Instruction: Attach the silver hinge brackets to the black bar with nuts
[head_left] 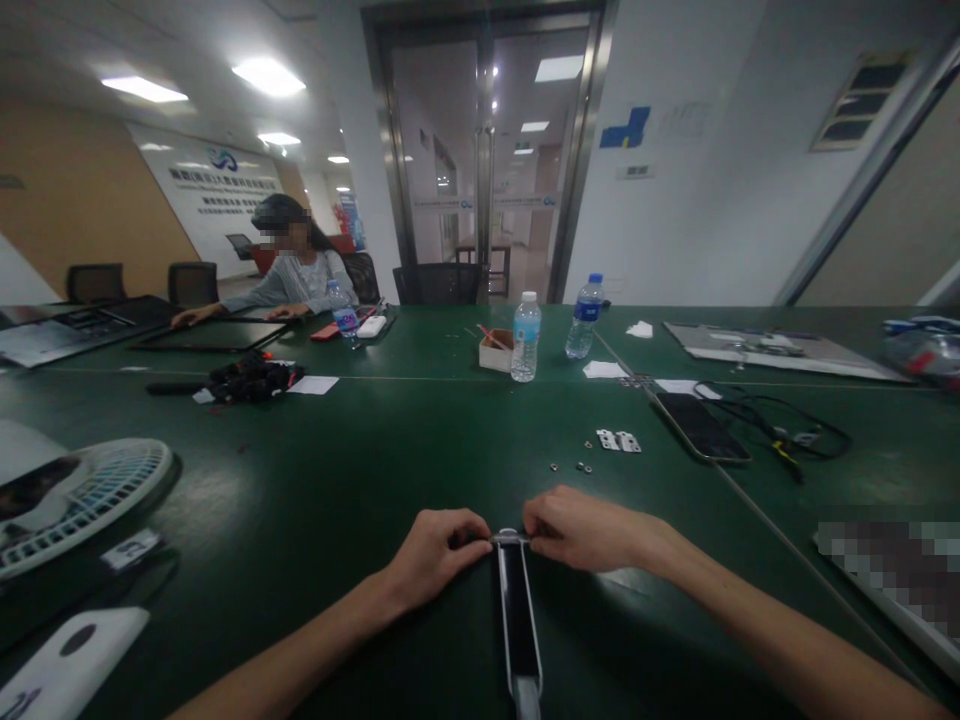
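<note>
A long narrow black strip with a silver frame (519, 620) lies on the dark green table (360, 480), running from the near edge away from me. My left hand (439, 550) and my right hand (581, 525) are both curled and pinch the far end of the strip from either side. Just beyond my right hand lie a small silver hinge (619, 440) and a few tiny screws (571, 466).
A dark phone (701, 425) and a black cable (780, 430) lie to the right. Two water bottles (526, 337) and a small box (496, 351) stand mid-table. A white fan (75, 490) sits at left. Another person (289, 275) sits at the far left.
</note>
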